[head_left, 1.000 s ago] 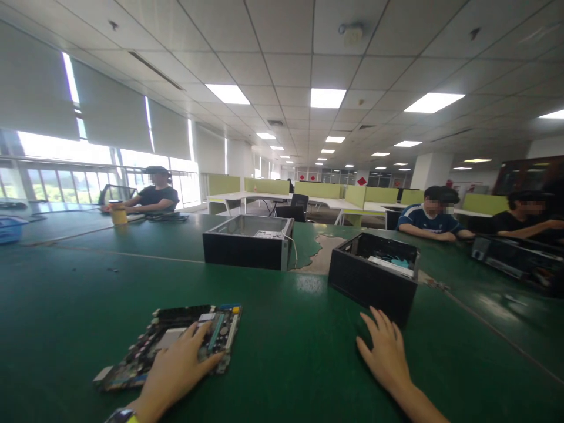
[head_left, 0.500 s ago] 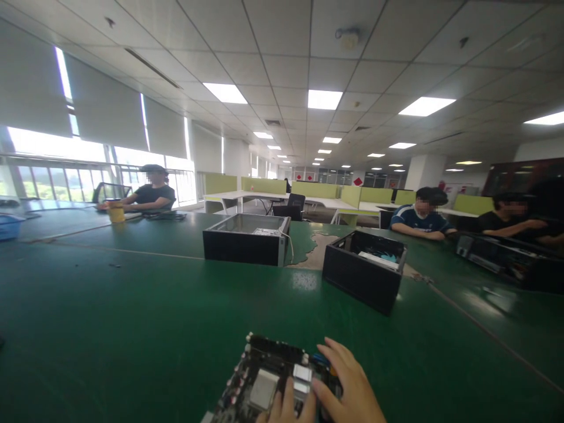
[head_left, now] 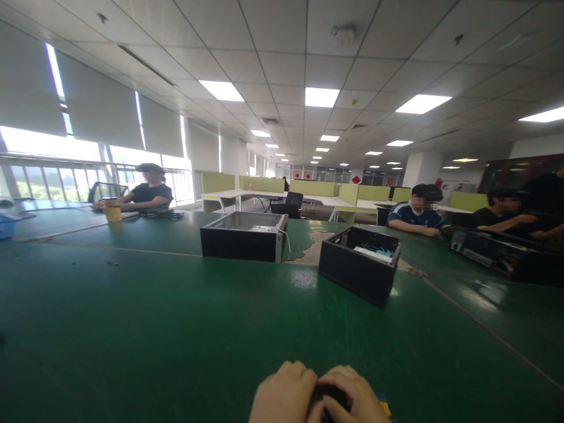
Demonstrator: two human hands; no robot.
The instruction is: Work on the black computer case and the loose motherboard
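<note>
1. Using the open black case with the teal part inside (head_left: pixel 355 285) as the landmark; everything sits around it on the green worktop (head_left: pixel 176 329).
2. The circuit board (head_left: pixel 329 392) is well in front of that case, on the wearer's side, down at the bottom edge of view. It's mostly hidden by the hands: just a dark bit between them and a blue-and-yellow corner poking out past the right one.
3. Right hand (head_left: pixel 359 395), also in front of the case: fingers curled over and clamped on the board, thumb tucked inward.
4. Left hand (head_left: pixel 284 395) is right beside it, knuckles up, fingers bunched together against the dark bit. Fingertips are out of sight, so can't tell if they're gripping.
5. Left of the landmark case there's another open black case (head_left: pixel 240 244) with a pale cable at its corner. Bare torn patch (head_left: pixel 314 251) of worktop between the two.
6. Person in a blue top (head_left: pixel 416 218) sits behind and right of the landmark, arms on the worktop.
7. Yellow tub (head_left: pixel 113 211): way off to the landmark's left.
</note>
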